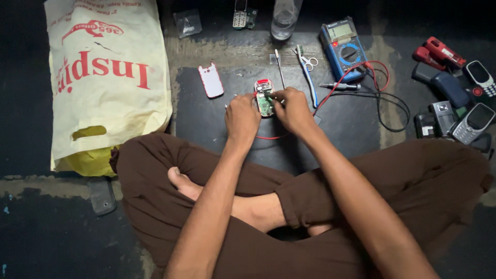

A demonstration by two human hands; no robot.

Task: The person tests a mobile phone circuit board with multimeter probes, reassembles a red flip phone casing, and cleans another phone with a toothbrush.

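Note:
An opened small phone (264,96) with a bare green circuit board and a red top end lies on a dark mat (206,121). My left hand (242,118) grips its left side. My right hand (294,109) rests on its right side, fingertips pinched on a thin tool over the board. A red wire (268,137) runs under my hands. The phone's white and red back cover (211,80) lies to the left.
A blue multimeter (342,48) with red and black leads, a screwdriver (339,87), a toothbrush (307,77), small scissors (310,62) and a thin tool (279,66) lie behind. Several old phones (457,98) sit at right, a cream plastic bag (106,82) at left, a clear bottle (284,19) at back.

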